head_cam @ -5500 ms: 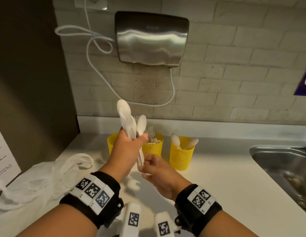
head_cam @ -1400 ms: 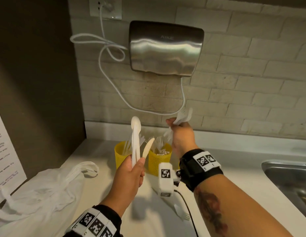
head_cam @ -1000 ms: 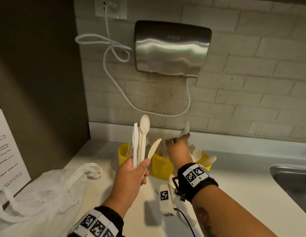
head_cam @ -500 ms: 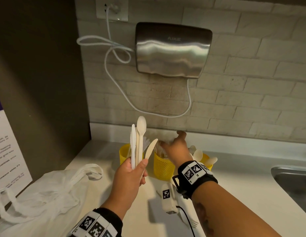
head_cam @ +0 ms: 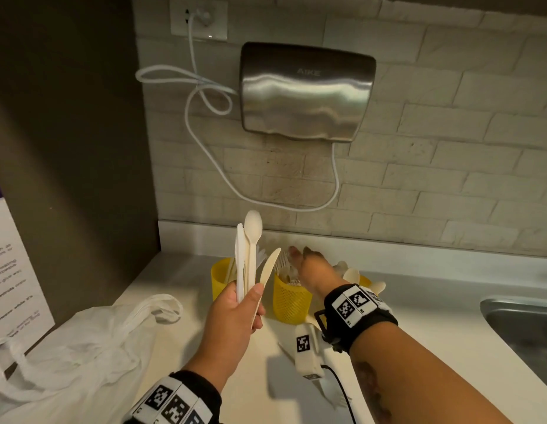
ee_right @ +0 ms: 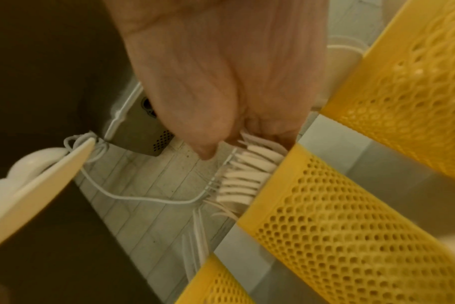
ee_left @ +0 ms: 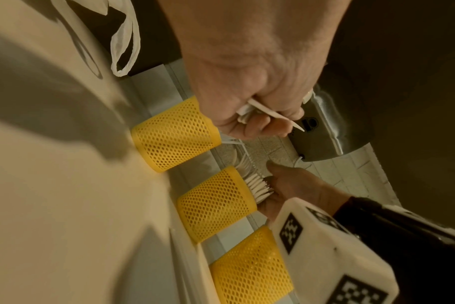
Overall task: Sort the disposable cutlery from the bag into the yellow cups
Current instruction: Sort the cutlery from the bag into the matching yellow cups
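Having dropped the forks into the middle yellow cup [head_cam: 292, 301], my right hand [head_cam: 312, 270] hovers released above them. My left hand [head_cam: 235, 313] still grasps the spoon [head_cam: 253, 231] and two knives [head_cam: 240, 255], beside the left cup [head_cam: 220, 278]. Those go next; bag [head_cam: 82, 347] lies left.

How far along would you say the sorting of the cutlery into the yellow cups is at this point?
Partly done: the middle cup bristles with forks, the right cup shows spoons, the left cup has some pieces. In hand: the left hand grips a spoon and two knives, unsorted; the right hand is open over the middle cup. Whether the bag holds more cannot be seen.
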A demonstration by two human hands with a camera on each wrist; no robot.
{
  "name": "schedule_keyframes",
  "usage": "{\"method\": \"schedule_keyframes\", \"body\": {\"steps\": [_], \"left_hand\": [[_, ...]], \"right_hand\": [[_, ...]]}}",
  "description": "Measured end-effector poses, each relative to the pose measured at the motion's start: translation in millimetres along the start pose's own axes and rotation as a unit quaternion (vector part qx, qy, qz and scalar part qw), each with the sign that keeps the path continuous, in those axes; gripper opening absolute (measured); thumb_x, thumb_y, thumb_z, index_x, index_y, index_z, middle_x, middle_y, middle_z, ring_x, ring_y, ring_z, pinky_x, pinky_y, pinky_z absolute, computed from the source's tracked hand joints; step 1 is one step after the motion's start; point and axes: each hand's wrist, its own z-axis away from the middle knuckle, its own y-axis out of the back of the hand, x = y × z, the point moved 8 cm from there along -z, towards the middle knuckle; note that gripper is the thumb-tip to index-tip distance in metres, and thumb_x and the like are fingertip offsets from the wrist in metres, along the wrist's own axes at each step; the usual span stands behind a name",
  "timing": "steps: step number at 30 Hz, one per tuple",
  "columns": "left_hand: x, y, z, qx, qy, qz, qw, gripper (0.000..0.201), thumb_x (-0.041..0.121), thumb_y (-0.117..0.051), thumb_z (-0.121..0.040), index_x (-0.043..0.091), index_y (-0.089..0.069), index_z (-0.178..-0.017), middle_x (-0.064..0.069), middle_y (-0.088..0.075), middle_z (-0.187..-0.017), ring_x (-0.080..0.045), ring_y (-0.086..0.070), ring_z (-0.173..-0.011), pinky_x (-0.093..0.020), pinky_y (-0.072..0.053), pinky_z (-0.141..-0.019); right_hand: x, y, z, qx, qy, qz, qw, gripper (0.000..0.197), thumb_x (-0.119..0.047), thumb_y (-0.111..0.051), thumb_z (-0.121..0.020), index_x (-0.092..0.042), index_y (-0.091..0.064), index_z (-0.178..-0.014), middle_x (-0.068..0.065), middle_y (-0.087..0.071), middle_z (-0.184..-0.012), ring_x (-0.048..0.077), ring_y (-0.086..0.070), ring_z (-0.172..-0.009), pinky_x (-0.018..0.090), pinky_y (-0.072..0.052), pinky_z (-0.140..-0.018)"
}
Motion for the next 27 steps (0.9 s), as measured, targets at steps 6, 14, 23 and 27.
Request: {"method": "schedule_keyframes", "body": {"steps": [6, 14, 23, 27], "left_hand": [[7.6, -5.0, 0.4, -0.004, 0.002, 0.017, 1.000, 0.023, 0.032, -0.056, -0.098, 0.010, -0.061, -0.094, -0.002, -0.054, -0.063, -0.010, -0.044, -0.048, -0.021, -0.041, -0.047], [14.2, -24.7, 10.1, -0.046, 0.035, 0.055, 0.997, 0.030, 0.029, -0.038, -0.105, 0.026, -0.068, -0.108, -0.007, -0.048, -0.062, -0.014, -0.042, -0.050, -0.027, -0.034, -0.046], [23.7, -27.7, 18.2, -0.060, 0.023, 0.081, 0.995, 0.017, 0.016, -0.049, -0.101, 0.012, -0.066, -0.102, -0.003, -0.072, -0.073, -0.013, -0.063, -0.057, -0.020, -0.050, -0.052], [16.1, -24.5, 14.1, -0.032, 0.011, 0.038, 0.999, 0.014, 0.017, -0.054, -0.099, 0.017, -0.067, -0.097, -0.007, -0.076, -0.088, -0.027, -0.072, -0.086, -0.037, -0.059, -0.078]], "right_hand": [[-19.7, 52.1, 43.3, 0.206, 0.056, -0.219, 0.952, 0.058, -0.048, -0.033, -0.101, -0.011, -0.039, -0.146, 0.018, -0.036, -0.151, 0.029, -0.031, -0.140, 0.038, -0.024, -0.115], [-55.2, -20.3, 93.8, -0.098, 0.081, -0.609, 0.783, 0.035, -0.030, -0.054, -0.098, 0.003, -0.065, -0.098, 0.020, -0.056, -0.067, 0.031, -0.049, -0.052, 0.037, -0.041, -0.045], [-45.5, -15.1, 101.1, -0.132, 0.042, -0.717, 0.684, 0.029, -0.017, -0.042, -0.104, -0.002, -0.062, -0.118, 0.015, -0.074, -0.105, 0.025, -0.068, -0.080, 0.029, -0.041, -0.053], [-36.7, -13.5, 97.0, -0.075, 0.042, -0.740, 0.667, 0.026, -0.014, -0.041, -0.104, -0.006, -0.060, -0.120, 0.015, -0.073, -0.110, 0.035, -0.069, -0.103, 0.044, -0.057, -0.086]]}}
